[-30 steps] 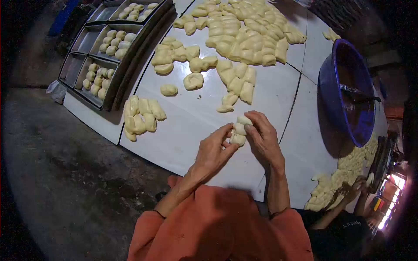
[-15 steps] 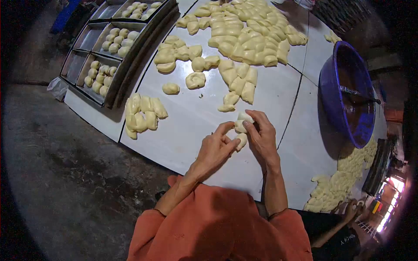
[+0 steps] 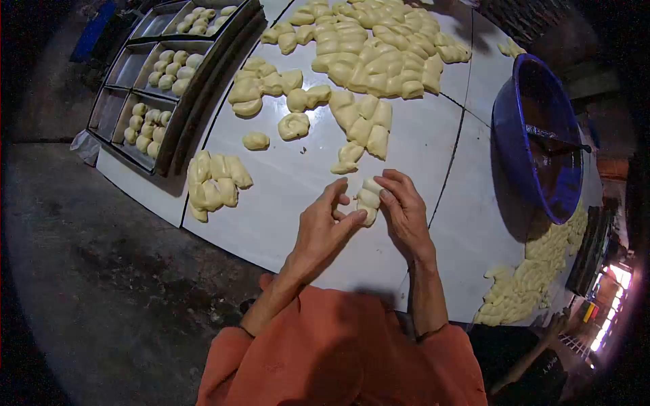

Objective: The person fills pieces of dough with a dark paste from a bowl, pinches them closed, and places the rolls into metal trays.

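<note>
A small folded piece of pale yellow dough (image 3: 368, 193) is between my hands over the white table (image 3: 284, 183). My right hand (image 3: 408, 215) grips its upper right side between thumb and fingers. On the other side, my left hand (image 3: 323, 220) has its fingers curved and apart, a gap showing between the fingertips and the dough. Its thumb tip touches the dough's lower end. Just beyond lies a strip of joined dough pieces (image 3: 365, 125). A single round piece (image 3: 294, 126) and a smaller lump (image 3: 256, 141) sit farther left.
Divided metal trays (image 3: 177, 95) with dough balls stand at the left. A large mass of dough pieces (image 3: 386, 54) covers the far table; another cluster (image 3: 215, 183) lies near the left edge. A purple basin (image 3: 504, 128) stands right, above more dough (image 3: 521, 291). A co-worker's arm (image 3: 535, 352) shows lower right.
My left fingers have spread away from the dough. The piece has shifted slightly left and now looks more compact, with my right hand still on it. The whole view has shifted slightly.
</note>
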Demonstrator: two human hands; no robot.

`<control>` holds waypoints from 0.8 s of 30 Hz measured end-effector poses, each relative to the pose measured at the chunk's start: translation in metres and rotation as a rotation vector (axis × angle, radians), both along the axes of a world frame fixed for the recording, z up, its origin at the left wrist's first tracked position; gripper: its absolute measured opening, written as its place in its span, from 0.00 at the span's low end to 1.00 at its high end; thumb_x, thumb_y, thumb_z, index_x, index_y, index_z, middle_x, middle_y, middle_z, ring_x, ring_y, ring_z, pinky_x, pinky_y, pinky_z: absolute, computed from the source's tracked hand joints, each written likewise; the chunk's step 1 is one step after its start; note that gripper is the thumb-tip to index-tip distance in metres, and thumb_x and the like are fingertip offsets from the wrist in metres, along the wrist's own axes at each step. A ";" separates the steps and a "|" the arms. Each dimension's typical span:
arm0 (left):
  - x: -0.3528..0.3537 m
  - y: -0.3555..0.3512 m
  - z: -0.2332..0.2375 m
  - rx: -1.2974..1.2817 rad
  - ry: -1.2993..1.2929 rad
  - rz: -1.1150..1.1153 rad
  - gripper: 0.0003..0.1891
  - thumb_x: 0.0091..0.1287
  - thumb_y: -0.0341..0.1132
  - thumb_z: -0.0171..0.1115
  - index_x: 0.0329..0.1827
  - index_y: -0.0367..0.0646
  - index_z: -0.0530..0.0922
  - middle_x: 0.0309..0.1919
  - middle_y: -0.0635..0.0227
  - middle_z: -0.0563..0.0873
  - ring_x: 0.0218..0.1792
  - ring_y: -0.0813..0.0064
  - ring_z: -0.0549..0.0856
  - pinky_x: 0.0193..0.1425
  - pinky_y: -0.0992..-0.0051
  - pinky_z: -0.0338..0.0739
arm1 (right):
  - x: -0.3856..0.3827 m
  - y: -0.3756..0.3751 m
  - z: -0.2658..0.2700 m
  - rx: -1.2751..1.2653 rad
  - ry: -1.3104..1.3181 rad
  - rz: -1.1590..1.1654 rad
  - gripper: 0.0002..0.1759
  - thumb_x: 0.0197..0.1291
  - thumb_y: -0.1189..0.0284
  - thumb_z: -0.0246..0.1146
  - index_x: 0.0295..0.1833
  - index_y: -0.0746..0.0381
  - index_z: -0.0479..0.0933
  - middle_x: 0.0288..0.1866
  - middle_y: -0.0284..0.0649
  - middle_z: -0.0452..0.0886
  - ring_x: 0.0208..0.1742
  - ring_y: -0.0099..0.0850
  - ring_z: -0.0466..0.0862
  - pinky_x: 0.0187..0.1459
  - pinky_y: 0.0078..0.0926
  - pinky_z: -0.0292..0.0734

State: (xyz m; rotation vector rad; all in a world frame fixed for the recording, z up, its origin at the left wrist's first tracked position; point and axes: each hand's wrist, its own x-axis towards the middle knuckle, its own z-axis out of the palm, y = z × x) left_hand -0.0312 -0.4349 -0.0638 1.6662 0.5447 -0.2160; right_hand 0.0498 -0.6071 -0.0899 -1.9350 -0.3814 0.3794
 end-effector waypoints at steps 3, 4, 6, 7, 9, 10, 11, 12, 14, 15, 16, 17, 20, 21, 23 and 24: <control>-0.006 -0.004 -0.005 0.268 -0.126 -0.112 0.36 0.64 0.36 0.74 0.74 0.34 0.69 0.56 0.51 0.84 0.43 0.67 0.86 0.49 0.69 0.83 | 0.002 0.000 0.001 -0.056 0.061 0.013 0.17 0.73 0.74 0.57 0.63 0.65 0.78 0.63 0.48 0.79 0.60 0.40 0.83 0.60 0.34 0.79; -0.006 -0.004 -0.001 0.223 -0.111 -0.133 0.38 0.62 0.36 0.75 0.74 0.36 0.69 0.57 0.49 0.83 0.47 0.60 0.87 0.52 0.66 0.83 | 0.005 0.000 0.007 -0.061 0.089 0.013 0.18 0.72 0.73 0.58 0.64 0.66 0.77 0.63 0.48 0.79 0.61 0.41 0.83 0.60 0.35 0.79; -0.008 -0.004 -0.001 0.271 -0.136 -0.164 0.38 0.61 0.36 0.75 0.73 0.37 0.69 0.57 0.50 0.83 0.47 0.57 0.87 0.52 0.65 0.83 | 0.006 0.005 0.023 -0.019 0.197 -0.065 0.21 0.71 0.72 0.59 0.67 0.66 0.75 0.62 0.48 0.79 0.60 0.41 0.84 0.60 0.36 0.80; -0.009 -0.004 -0.002 0.292 -0.150 -0.181 0.38 0.60 0.36 0.75 0.73 0.37 0.69 0.57 0.50 0.83 0.48 0.55 0.87 0.52 0.64 0.83 | 0.007 0.005 0.022 -0.010 0.205 -0.098 0.21 0.71 0.72 0.59 0.67 0.66 0.75 0.62 0.47 0.80 0.59 0.41 0.84 0.59 0.36 0.80; -0.011 -0.006 -0.013 0.329 -0.222 -0.164 0.37 0.60 0.36 0.75 0.72 0.38 0.70 0.57 0.49 0.82 0.48 0.52 0.87 0.51 0.62 0.83 | 0.015 -0.004 0.019 -0.037 0.138 -0.084 0.21 0.71 0.71 0.60 0.66 0.66 0.75 0.61 0.47 0.80 0.56 0.40 0.84 0.58 0.35 0.80; -0.011 -0.007 -0.015 0.323 -0.218 -0.169 0.37 0.60 0.36 0.75 0.72 0.38 0.70 0.57 0.49 0.82 0.48 0.52 0.87 0.51 0.62 0.83 | 0.020 -0.010 0.018 -0.070 0.059 -0.038 0.21 0.71 0.70 0.60 0.66 0.67 0.76 0.60 0.48 0.81 0.54 0.40 0.85 0.57 0.34 0.80; -0.011 -0.008 -0.017 0.318 -0.215 -0.175 0.37 0.60 0.36 0.75 0.72 0.38 0.69 0.57 0.50 0.81 0.48 0.51 0.86 0.51 0.61 0.83 | 0.018 -0.010 0.015 -0.043 0.100 -0.034 0.20 0.71 0.70 0.60 0.65 0.67 0.76 0.59 0.48 0.81 0.54 0.39 0.85 0.57 0.34 0.80; -0.010 -0.010 -0.019 0.332 -0.244 -0.166 0.36 0.61 0.36 0.74 0.73 0.38 0.69 0.56 0.49 0.82 0.48 0.51 0.86 0.51 0.59 0.82 | 0.015 -0.003 0.014 -0.015 0.139 -0.030 0.20 0.71 0.70 0.60 0.64 0.67 0.77 0.58 0.48 0.82 0.54 0.39 0.85 0.56 0.33 0.80; -0.007 -0.011 -0.015 0.354 -0.198 -0.213 0.36 0.61 0.36 0.73 0.73 0.37 0.69 0.54 0.49 0.82 0.48 0.51 0.86 0.52 0.58 0.81 | 0.015 0.004 0.029 -0.151 0.093 0.061 0.18 0.71 0.70 0.61 0.59 0.70 0.79 0.53 0.50 0.83 0.53 0.38 0.85 0.53 0.33 0.80; -0.006 -0.011 -0.013 0.369 -0.174 -0.231 0.36 0.62 0.37 0.73 0.73 0.37 0.69 0.53 0.49 0.82 0.49 0.50 0.86 0.52 0.57 0.81 | 0.014 0.007 0.029 -0.143 0.108 0.050 0.18 0.71 0.70 0.61 0.59 0.70 0.79 0.53 0.50 0.83 0.52 0.38 0.86 0.53 0.33 0.80; -0.008 -0.012 -0.019 0.366 -0.281 -0.184 0.35 0.62 0.37 0.73 0.72 0.38 0.70 0.51 0.49 0.82 0.48 0.50 0.86 0.53 0.57 0.81 | 0.012 0.009 0.028 -0.134 0.124 0.042 0.18 0.70 0.70 0.61 0.59 0.70 0.79 0.52 0.50 0.84 0.51 0.38 0.86 0.53 0.33 0.80; -0.007 -0.014 -0.022 0.345 -0.277 -0.181 0.34 0.62 0.36 0.72 0.71 0.38 0.71 0.50 0.49 0.82 0.48 0.50 0.86 0.53 0.57 0.80 | 0.009 0.011 0.028 -0.124 0.143 0.037 0.17 0.70 0.70 0.61 0.58 0.70 0.79 0.52 0.50 0.84 0.51 0.38 0.86 0.52 0.33 0.80; -0.003 -0.016 -0.032 0.290 -0.315 -0.123 0.31 0.62 0.34 0.70 0.70 0.38 0.73 0.48 0.51 0.83 0.46 0.51 0.86 0.53 0.60 0.81 | 0.003 0.012 0.015 -0.066 0.201 -0.037 0.17 0.70 0.71 0.60 0.59 0.71 0.79 0.52 0.48 0.84 0.49 0.35 0.86 0.52 0.32 0.81; 0.001 -0.014 -0.026 0.197 -0.224 -0.135 0.31 0.62 0.33 0.70 0.69 0.38 0.74 0.48 0.54 0.84 0.46 0.56 0.86 0.52 0.64 0.81 | 0.002 0.011 0.009 -0.035 0.232 -0.058 0.17 0.70 0.71 0.60 0.58 0.71 0.79 0.52 0.47 0.84 0.49 0.34 0.86 0.52 0.32 0.80; -0.001 -0.011 -0.044 0.138 -0.246 -0.116 0.30 0.62 0.34 0.71 0.69 0.38 0.76 0.50 0.56 0.85 0.47 0.63 0.86 0.53 0.67 0.81 | -0.007 0.011 0.007 0.158 0.378 -0.135 0.18 0.69 0.73 0.61 0.59 0.73 0.78 0.51 0.43 0.84 0.50 0.28 0.83 0.51 0.26 0.79; -0.002 -0.009 -0.040 0.062 -0.244 -0.088 0.30 0.62 0.34 0.71 0.68 0.38 0.76 0.51 0.56 0.86 0.48 0.65 0.86 0.54 0.68 0.81 | -0.010 0.011 0.009 0.205 0.444 -0.162 0.17 0.69 0.74 0.60 0.59 0.73 0.78 0.51 0.43 0.83 0.49 0.28 0.83 0.50 0.26 0.79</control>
